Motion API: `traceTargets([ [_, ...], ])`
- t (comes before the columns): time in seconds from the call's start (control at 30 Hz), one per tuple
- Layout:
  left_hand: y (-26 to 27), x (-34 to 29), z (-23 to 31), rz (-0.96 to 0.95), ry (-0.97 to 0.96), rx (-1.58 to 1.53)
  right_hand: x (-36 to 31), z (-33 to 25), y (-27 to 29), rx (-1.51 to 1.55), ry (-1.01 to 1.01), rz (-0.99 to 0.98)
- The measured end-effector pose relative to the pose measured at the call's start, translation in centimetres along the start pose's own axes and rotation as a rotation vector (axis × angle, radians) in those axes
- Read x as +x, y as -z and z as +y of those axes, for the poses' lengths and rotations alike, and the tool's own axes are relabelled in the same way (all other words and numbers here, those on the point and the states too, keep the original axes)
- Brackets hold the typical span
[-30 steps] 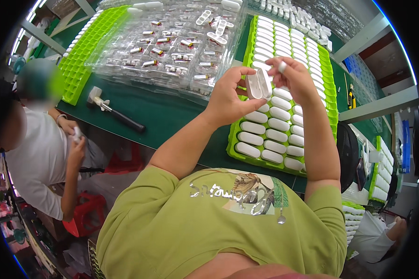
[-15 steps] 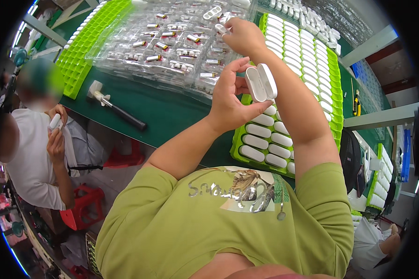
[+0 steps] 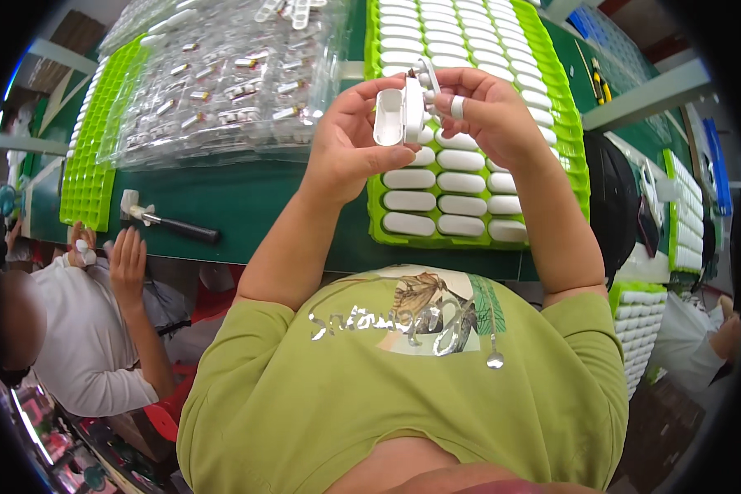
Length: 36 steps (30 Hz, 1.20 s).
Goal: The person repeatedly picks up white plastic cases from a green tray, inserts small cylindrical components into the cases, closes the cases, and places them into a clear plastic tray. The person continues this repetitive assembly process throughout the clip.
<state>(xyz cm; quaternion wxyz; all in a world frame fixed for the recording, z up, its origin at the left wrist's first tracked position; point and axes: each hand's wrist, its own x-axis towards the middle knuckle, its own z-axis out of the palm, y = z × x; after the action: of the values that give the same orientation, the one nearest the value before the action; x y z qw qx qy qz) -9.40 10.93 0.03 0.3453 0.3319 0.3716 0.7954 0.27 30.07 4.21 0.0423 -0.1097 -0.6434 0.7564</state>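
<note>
- Where the two hands meet in the head view, above the near half of a bright green tray [image 3: 576, 165]: one white case [image 3: 389, 117], oblong, hinged open, its hollow half turned upward.
- Left hand [image 3: 346, 136], one: fingers and thumb closed about the case, thumb along its lower end, the rest behind the upper edge.
- Right hand [image 3: 494, 111], one: fingers bent and gripping a small white insert [image 3: 426, 76] just beside the case; whether the two touch, I cannot tell. White band on one finger.
- White oblong cases [image 3: 407, 224], many, laid shut in rows in the green tray.
- Clear plastic trays [image 3: 123, 142], stacked left of the hands, holding small metallic and white parts; loose white inserts [image 3: 300, 15] on top at the far end.
- Pocketed green tray [image 3: 99, 169], at far left, white pieces along its outer edge.
- Hammer [image 3: 177, 225], black handle, pale head, flat on the dark green worktop [image 3: 296, 198].
- Cutter [image 3: 601, 82], yellow and black, right of the bright green tray.
- Co-worker [image 3: 90, 337], white top, seated at left, one hand [image 3: 128, 267] raised with fingers extended.
</note>
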Motion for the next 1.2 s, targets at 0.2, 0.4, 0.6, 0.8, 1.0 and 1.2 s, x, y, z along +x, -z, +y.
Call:
traceTargets([
  [0.2, -0.8, -0.1, -1.1, -0.205, 0.267, 0.028, -4.8, 2.4, 0.3, -0.411, 0.208, 0.117],
  [0.4, -1.2, 0.7, -1.2, -0.281, 0.404, -0.038, -6.0, 3.1, 1.9, -0.737, 0.629, 0.080],
  [0.6, -1.6, 0.9, -1.5, -0.280, 0.415, -0.044, -6.3, 3.9, 2.2, -0.638, 0.640, 0.113],
  [0.8, -0.9, 0.4, -2.3, -0.272, 0.375, -0.053, -6.8, 4.1, 2.8, -0.633, 0.548, 0.147],
  [1.0, -1.1, -0.2, -2.5, -0.161, 0.047, 0.603, -6.6, 4.1, 3.3, -0.253, 0.541, 0.184],
  [1.2, -1.5, -0.9, -3.0, -0.122, 0.034, 0.792, -6.8, 4.4, 1.7, -0.454, 0.521, 0.080],
])
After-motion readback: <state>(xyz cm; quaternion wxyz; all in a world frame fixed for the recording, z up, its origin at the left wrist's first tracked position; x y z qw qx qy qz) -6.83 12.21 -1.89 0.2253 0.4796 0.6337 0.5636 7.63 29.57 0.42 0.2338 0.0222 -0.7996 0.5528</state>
